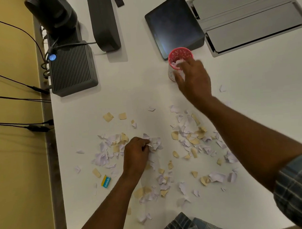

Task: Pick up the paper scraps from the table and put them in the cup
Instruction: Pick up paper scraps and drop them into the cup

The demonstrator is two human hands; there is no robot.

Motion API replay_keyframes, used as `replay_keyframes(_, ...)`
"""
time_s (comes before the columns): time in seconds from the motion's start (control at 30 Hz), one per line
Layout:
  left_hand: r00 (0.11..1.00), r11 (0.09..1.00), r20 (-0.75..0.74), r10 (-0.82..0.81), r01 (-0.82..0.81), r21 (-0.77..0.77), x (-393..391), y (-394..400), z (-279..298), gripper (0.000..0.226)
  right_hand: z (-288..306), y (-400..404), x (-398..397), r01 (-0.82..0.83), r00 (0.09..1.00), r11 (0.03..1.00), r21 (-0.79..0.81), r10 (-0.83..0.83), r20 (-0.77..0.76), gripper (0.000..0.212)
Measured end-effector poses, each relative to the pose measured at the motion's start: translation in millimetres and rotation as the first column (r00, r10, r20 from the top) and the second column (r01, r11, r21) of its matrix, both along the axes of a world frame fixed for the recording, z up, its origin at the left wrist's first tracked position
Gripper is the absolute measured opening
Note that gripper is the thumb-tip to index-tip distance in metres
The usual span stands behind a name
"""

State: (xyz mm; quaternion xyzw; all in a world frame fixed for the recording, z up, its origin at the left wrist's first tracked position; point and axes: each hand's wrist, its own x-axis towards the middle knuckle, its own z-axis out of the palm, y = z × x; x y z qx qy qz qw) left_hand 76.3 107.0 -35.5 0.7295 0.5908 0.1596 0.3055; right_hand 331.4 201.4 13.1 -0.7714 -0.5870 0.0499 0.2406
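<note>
We are dropping scraps into the cup (180, 57) with our right hand (194, 78) — blurred, so its grip is unclear — while our left hand (136, 154) is pinching paper scraps (155, 143) on the desk (145, 90); next, we judge, it carries them to the cup.

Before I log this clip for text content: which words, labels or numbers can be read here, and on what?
"apsara", as best I can read it, rotated, white on the blue part of the small yellow and blue eraser near the left forearm.
The red and white pattern on the cup: decoration, no legible words.
The dark tablet: blank screen, no text.
</note>
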Motion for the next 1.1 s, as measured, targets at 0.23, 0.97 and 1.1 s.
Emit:
replay_keyframes(0.23, 1.0, 0.999, 0.018, 0.012, -0.011, -0.035, 1, -3, 0, 0.017, -45, -95, -26, 0.028, 1.0, 0.813, -0.581, -0.019, 0.022, 0.064)
replay_keyframes(0.97, 1.0, 0.997, 0.012, -0.01, 0.011, -0.075, 22, 2, 5, 0.017, -64, -143, -50, -0.249, 0.966, 0.887, -0.39, 0.199, -0.163, 0.016)
replay_keyframes(1.1, 0.992, 0.994, 0.125, 0.033, -0.019, -0.108, 39, 16, 16, 0.018, -42, -115, -27, -0.077, 0.921, 0.94, -0.331, -0.061, -0.385, 0.012)
